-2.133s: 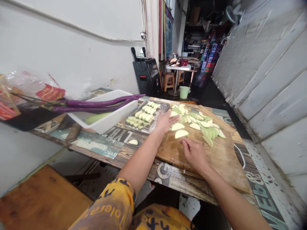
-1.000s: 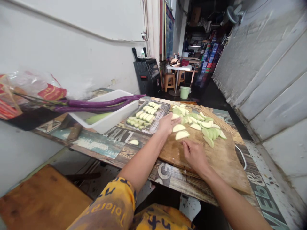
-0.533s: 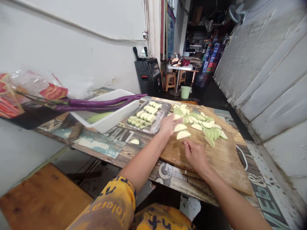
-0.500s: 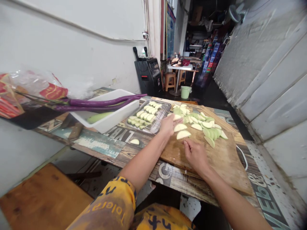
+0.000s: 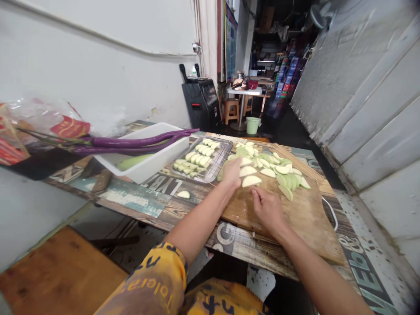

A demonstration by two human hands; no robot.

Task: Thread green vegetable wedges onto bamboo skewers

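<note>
My right hand (image 5: 267, 205) is closed in a pinch over the wooden cutting board (image 5: 305, 223). From its fingertips a short row of half-round, green-skinned slices (image 5: 251, 181) runs away from me; they look like eggplant. The skewer through them is too thin to see clearly. At the far end of that row my left hand (image 5: 231, 173) has its fingers closed at a slice, partly hidden. A green slice shows left of that hand. More loose slices (image 5: 290, 181) lie heaped across the board. Left of it, a clear tray (image 5: 218, 164) holds rows of skewered slices.
A white tub (image 5: 144, 168) carries long purple eggplants (image 5: 138, 141) across its rim and a green one inside. One stray slice (image 5: 183, 194) lies on the table. Plastic packaging (image 5: 42, 120) is at the far left. A wooden stool (image 5: 62, 271) stands below.
My left hand has shifted slightly, uncovering the green slice on its left. The row of slices by my right hand has moved a little away from me. My right hand keeps its pinch.
</note>
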